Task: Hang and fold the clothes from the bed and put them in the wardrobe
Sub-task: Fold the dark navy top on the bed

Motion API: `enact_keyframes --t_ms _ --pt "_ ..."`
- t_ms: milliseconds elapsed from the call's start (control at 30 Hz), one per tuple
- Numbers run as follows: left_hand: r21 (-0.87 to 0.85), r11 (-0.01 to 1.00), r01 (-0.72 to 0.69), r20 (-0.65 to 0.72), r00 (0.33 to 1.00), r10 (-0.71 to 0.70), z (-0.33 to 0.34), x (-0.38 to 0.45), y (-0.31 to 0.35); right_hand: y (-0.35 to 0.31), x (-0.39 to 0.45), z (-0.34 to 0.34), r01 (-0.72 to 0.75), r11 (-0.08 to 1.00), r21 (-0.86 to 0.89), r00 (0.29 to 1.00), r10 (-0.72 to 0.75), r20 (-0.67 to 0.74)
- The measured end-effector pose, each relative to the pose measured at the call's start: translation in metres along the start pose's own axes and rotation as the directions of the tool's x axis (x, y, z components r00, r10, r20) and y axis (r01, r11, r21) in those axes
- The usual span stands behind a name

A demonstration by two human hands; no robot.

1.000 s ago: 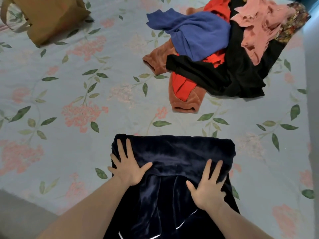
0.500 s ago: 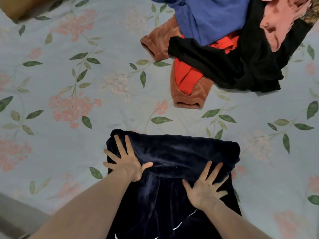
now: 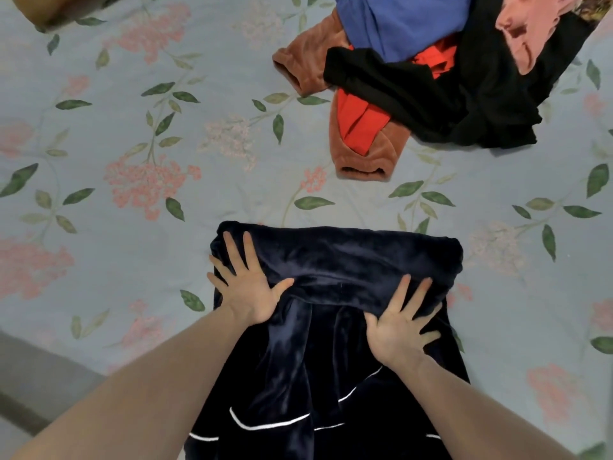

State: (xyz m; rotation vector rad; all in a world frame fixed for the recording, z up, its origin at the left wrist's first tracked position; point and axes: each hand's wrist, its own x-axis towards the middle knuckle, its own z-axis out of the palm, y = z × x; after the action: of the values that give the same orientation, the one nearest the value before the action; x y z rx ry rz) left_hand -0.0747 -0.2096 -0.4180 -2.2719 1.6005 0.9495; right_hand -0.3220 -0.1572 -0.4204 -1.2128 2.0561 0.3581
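Observation:
A dark navy velvet garment (image 3: 335, 260) with thin white piping lies on the bed near me, its far end folded back toward me. My left hand (image 3: 247, 287) presses flat on its left side, fingers spread. My right hand (image 3: 403, 323) presses flat on the right side at the edge of the fold, fingers spread too. Farther back on the right lies a pile of clothes: a black garment (image 3: 464, 94), a blue one (image 3: 404, 24), a red one (image 3: 360, 122), a brown velvet one (image 3: 365, 157) and a pink one (image 3: 530, 31).
The bed carries a pale blue sheet with pink flowers and green leaves (image 3: 149, 180). A tan-brown item (image 3: 46, 8) shows at the top left corner. The bed's edge and grey floor (image 3: 36, 393) appear at the lower left.
The view has dipped toward the near end of the bed, so the pile sits higher in the frame. Both hands stay flat on the navy garment, almost unmoved.

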Motion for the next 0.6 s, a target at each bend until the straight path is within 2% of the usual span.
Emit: enact_keyframes --t_ms 100,167,233,267,367,433,533,600 --pt "-0.129 0.98 -0.153 -0.263 0.958 0.115 0.0 -0.025 -0.004 0.014 -0.019 0.005 0.11 0.991 0.082 0.947 -0.079 -0.313" --pt "-0.201 0.96 -0.194 -0.4 0.911 0.1 -0.002 -0.044 -0.007 0.027 -0.027 0.001 0.214 0.959 0.187 0.879 -0.106 -0.465" --pt "-0.313 0.938 -0.151 -0.414 0.91 0.008 0.0 -0.06 -0.012 0.04 -0.032 -0.004 0.311 0.913 0.263 0.826 -0.124 -0.549" --pt "-0.411 0.904 -0.12 -0.378 0.925 -0.049 0.0 -0.067 -0.013 0.044 -0.035 -0.007 0.35 0.896 0.274 0.802 -0.135 -0.582" --pt "-0.705 0.709 -0.023 -0.222 0.957 -0.189 -0.01 -0.083 -0.011 0.05 -0.05 -0.015 0.472 0.822 0.318 0.744 -0.179 -0.644" --pt "-0.776 0.63 -0.042 -0.236 0.945 -0.227 -0.016 -0.093 -0.01 0.053 -0.064 -0.02 0.51 0.791 0.339 0.734 -0.194 -0.65" --pt "-0.771 0.621 -0.139 -0.322 0.927 -0.191 -0.022 -0.112 -0.014 0.063 -0.082 -0.022 0.518 0.789 0.331 0.731 -0.207 -0.651" --pt "-0.724 0.678 -0.126 -0.299 0.943 -0.144 -0.018 -0.121 -0.018 0.074 -0.084 -0.017 0.473 0.832 0.292 0.785 -0.247 -0.567"
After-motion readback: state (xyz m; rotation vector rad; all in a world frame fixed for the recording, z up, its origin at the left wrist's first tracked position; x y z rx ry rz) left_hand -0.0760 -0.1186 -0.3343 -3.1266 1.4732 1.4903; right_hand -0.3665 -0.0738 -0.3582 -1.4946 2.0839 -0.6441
